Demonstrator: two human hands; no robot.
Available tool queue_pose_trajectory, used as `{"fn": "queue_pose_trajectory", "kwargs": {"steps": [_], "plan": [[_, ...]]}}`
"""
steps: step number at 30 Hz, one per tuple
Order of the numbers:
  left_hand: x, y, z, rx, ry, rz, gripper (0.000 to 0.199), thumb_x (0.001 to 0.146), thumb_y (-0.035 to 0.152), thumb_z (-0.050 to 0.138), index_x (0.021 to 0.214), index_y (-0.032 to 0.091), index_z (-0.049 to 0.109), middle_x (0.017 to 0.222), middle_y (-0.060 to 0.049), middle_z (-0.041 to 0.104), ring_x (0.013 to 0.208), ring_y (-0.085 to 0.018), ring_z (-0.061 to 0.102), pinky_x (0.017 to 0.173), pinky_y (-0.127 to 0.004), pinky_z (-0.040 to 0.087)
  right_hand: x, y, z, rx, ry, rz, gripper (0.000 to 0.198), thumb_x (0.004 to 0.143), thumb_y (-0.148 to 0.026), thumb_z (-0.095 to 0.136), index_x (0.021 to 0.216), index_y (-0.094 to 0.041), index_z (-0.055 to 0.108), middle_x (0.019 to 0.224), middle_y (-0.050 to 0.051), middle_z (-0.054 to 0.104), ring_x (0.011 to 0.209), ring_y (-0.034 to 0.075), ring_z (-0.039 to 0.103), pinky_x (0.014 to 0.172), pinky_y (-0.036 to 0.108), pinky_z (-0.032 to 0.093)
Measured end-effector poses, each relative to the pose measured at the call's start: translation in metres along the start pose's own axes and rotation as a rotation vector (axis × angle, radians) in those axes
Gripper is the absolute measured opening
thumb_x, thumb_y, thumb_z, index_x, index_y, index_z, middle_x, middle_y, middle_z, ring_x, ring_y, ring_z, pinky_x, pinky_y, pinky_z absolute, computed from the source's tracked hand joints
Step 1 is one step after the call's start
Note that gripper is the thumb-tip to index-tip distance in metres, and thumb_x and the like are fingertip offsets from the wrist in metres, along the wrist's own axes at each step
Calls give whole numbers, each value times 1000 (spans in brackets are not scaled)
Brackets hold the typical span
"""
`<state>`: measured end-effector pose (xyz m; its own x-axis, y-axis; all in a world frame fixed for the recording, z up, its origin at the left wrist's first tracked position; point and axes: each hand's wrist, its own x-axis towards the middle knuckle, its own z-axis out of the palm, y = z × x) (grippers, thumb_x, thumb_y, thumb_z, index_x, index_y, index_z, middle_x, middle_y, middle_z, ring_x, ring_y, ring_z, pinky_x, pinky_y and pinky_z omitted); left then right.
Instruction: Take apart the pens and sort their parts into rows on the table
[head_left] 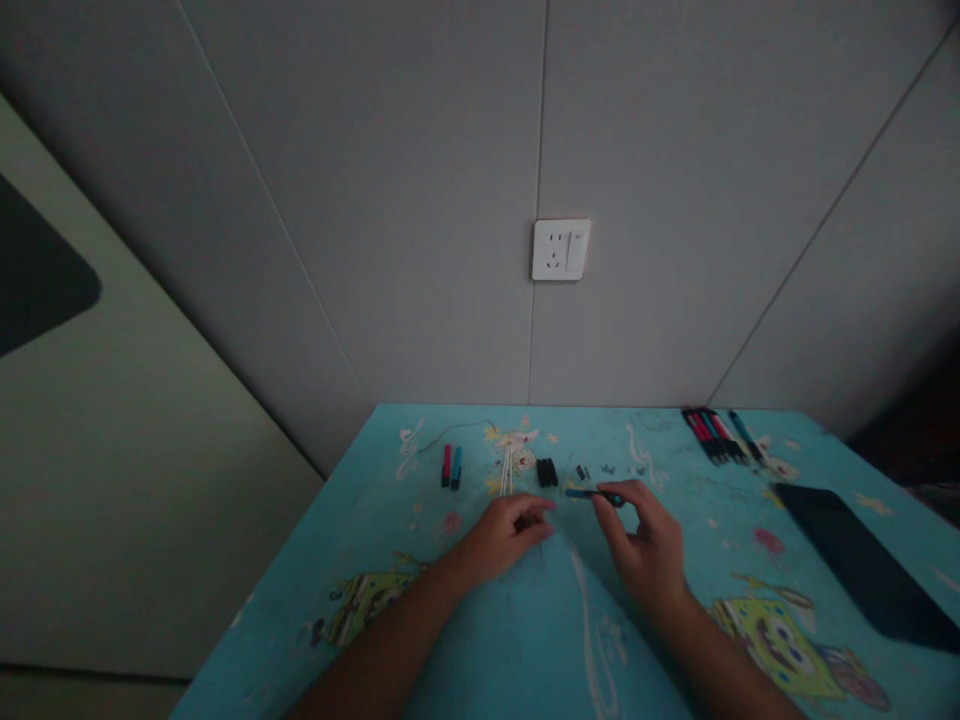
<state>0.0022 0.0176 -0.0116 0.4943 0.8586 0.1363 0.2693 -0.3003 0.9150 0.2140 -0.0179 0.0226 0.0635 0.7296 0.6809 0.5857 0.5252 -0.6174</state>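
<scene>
My right hand (646,540) pinches a slim blue-and-black pen part (581,493) between thumb and fingertips, its blue end pointing left. Across from it, my left hand (510,535) hovers low over the table with curled fingers, thumb and fingertips apart; I make out nothing between them. Several thin white sticks, like pen refills (507,465), lie just beyond the left hand. Short black cylinders (547,472) lie side by side between the two hands, a little farther back. Tiny dark pieces (583,472) are scattered beyond the right hand.
A pink-and-black pen part (447,465) and a blue-and-black one (457,468) lie at the back left. Several pens (712,436) are grouped at the back right, beside another pen (745,437). A dark flat panel (862,560) rests on the blue patterned tablecloth (495,650). The wall has a socket (560,250).
</scene>
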Motion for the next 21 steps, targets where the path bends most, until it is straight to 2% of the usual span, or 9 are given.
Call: {"fn": "queue_pose_trajectory", "kwargs": {"steps": [2,5,9,13,15,18,21], "plan": [[-1,0,0,-29,-13,3,41,85,39,65,120,18,64,88,-4,65,73,-14,56,66,-24,44,3,1,-1,-30,-14,4,15,89,-31,61,101,-23,66,90,6,68,82,22,63,75,37,50],[0,-2,1,-51,-29,11,43,84,37,66,123,18,62,89,-4,64,72,-13,55,65,-24,44,5,1,-1,-49,40,27,16,89,-32,61,101,-22,66,89,6,67,80,22,62,74,36,50],[2,-6,3,-62,-1,16,45,87,37,63,128,18,59,90,-4,64,75,-14,57,67,-25,45,2,1,2,-10,-79,55,17,91,-35,58,97,-21,67,85,6,68,76,21,62,71,34,51],[2,-5,2,-53,13,29,43,89,36,60,127,19,58,89,-3,64,75,-15,57,67,-25,45,-3,0,10,41,-117,122,22,92,-36,55,100,-20,67,85,6,69,76,20,63,71,32,51],[1,-2,1,-9,9,51,35,89,35,59,120,18,62,88,-3,64,76,-16,57,68,-26,44,-4,0,13,66,-194,125,22,92,-36,56,101,-20,67,86,5,69,76,19,63,71,31,51],[0,3,-1,90,-20,87,20,90,33,57,95,17,67,80,-2,61,74,-15,53,67,-25,40,-6,-1,17,91,-242,121,20,92,-35,56,104,-21,66,88,5,69,78,19,63,74,31,51],[0,5,-2,130,-40,97,20,90,33,57,81,16,64,73,0,57,70,-14,50,64,-24,37,-6,-2,19,97,-262,139,22,92,-34,56,109,-21,64,86,4,68,76,18,62,73,30,51]]}}
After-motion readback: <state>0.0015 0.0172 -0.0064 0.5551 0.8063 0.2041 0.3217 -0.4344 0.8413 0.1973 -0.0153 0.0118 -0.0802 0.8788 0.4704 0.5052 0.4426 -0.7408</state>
